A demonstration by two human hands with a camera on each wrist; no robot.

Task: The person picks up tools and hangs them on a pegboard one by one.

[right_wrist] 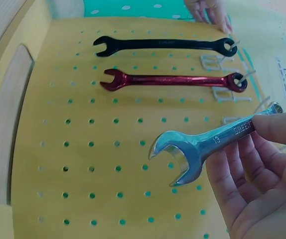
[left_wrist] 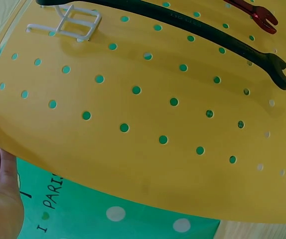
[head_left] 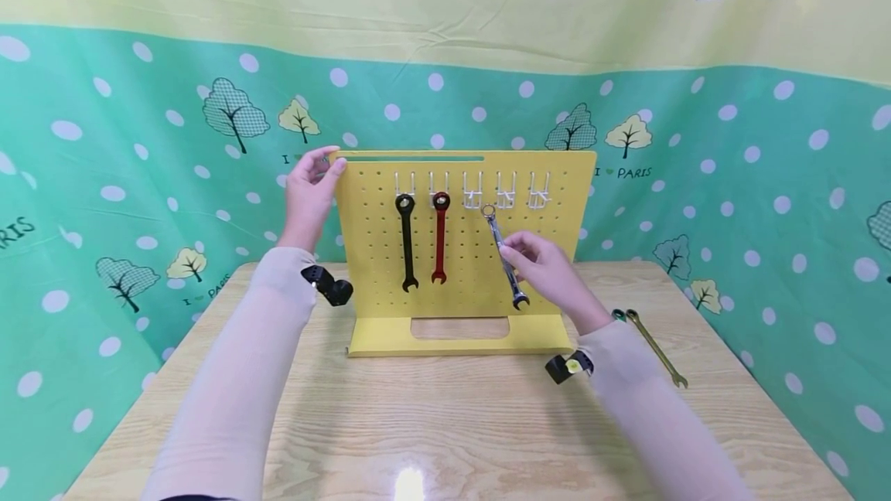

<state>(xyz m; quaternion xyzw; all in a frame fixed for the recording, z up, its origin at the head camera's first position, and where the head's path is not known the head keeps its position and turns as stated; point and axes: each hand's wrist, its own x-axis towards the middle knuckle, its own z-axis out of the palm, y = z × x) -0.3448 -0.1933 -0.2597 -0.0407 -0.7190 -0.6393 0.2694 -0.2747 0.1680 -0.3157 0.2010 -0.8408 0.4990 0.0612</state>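
Observation:
My right hand point(head_left: 539, 260) pinches a silver combination wrench point(right_wrist: 208, 142) by its shank, ring end up and open end down, in front of the yellow pegboard point(head_left: 459, 300). The ring end is close below the middle white hook point(head_left: 472, 190). My left hand point(head_left: 311, 195) grips the board's upper left corner, thumb on the front and fingers partly hidden behind it. A black wrench point(head_left: 407, 246) and a red wrench point(head_left: 440, 242) hang by their ring ends from the two hooks on the left.
Two more white hooks, one of them a right-end hook point(head_left: 539, 190), hold nothing. On the wooden table point(head_left: 445, 424) to the right lie a gold wrench point(head_left: 657, 350) and a green-ringed wrench point(head_left: 619, 315), mostly hidden by my right forearm. A patterned curtain point(head_left: 431, 110) stands behind.

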